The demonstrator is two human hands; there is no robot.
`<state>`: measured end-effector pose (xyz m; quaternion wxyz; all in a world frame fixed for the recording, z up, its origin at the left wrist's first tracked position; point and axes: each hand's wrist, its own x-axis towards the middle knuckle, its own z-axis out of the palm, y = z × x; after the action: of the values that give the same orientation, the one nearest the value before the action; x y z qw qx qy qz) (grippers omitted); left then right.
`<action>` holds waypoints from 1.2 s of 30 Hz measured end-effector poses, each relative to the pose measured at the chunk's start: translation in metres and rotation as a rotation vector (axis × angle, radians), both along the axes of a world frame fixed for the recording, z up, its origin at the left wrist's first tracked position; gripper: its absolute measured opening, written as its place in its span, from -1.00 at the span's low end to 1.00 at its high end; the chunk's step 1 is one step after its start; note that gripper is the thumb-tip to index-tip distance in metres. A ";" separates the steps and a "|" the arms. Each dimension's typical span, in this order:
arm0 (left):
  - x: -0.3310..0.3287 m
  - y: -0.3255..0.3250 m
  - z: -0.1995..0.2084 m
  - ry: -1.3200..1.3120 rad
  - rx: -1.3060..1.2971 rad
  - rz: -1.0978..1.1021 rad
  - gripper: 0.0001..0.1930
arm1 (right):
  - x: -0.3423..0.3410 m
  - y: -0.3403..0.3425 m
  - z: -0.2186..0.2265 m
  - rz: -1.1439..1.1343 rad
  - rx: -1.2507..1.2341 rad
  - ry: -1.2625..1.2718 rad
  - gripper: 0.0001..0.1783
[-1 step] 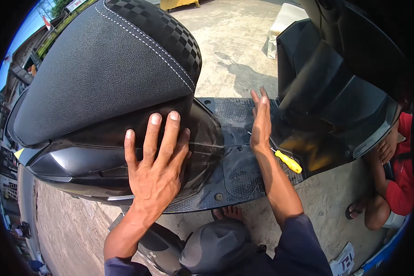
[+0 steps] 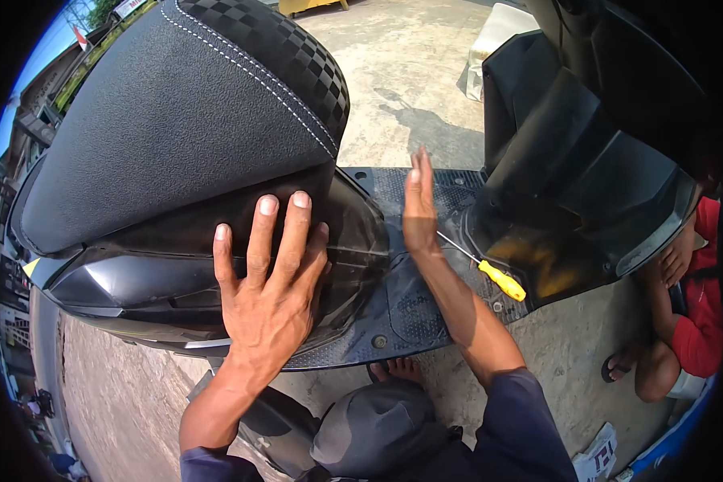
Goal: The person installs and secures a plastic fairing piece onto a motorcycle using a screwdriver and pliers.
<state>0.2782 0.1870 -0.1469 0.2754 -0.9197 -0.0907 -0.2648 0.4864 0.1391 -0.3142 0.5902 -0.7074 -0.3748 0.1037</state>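
A black motor scooter stands in front of me, its textured seat at the left with white stitching and a checkered side. My left hand rests on the dark body panel below the seat, fingers spread and nothing in them. Over the ribbed footboard my right hand is held edge-on with fingers stretched out, holding nothing; whether it touches the board is unclear. Just right of it, a screwdriver with a yellow handle and metal shaft lies on the footboard, near the front leg shield.
At the right edge another person in a red shirt sits close to the scooter's front. A white covered object and a yellow object stand on the concrete beyond. A printed bag lies at the lower right.
My right hand has moved left across the footboard, away from the screwdriver, so more of its shaft shows. My left hand stays on the panel.
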 end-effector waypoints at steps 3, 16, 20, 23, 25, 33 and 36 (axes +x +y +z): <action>0.001 0.002 -0.003 -0.031 -0.032 -0.023 -0.67 | -0.007 0.014 0.002 -0.138 -0.004 -0.007 -0.25; 0.003 -0.009 0.005 -0.133 -0.255 0.081 -0.78 | -0.031 -0.108 0.003 0.180 -0.008 -0.200 -0.38; 0.005 -0.008 0.005 -0.146 -0.230 0.057 -0.79 | -0.025 -0.103 0.006 0.132 0.017 -0.231 -0.43; 0.008 -0.010 0.003 -0.121 -0.190 0.042 -0.74 | -0.025 -0.101 0.004 0.101 -0.008 -0.338 -0.43; 0.013 -0.005 -0.006 -0.083 -0.112 0.016 -0.65 | -0.025 -0.102 0.002 0.162 -0.021 -0.319 -0.40; 0.019 -0.017 -0.012 0.324 -0.099 -0.010 -0.62 | 0.038 -0.017 0.007 0.012 -0.179 0.210 -0.43; 0.018 -0.013 -0.011 0.312 -0.113 -0.013 -0.65 | 0.027 0.037 -0.015 -0.066 -0.037 0.270 -0.39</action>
<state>0.2963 0.1738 -0.1579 0.2324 -0.9642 -0.0555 -0.1150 0.5137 0.1757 -0.3295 0.6253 -0.7095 -0.2666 0.1855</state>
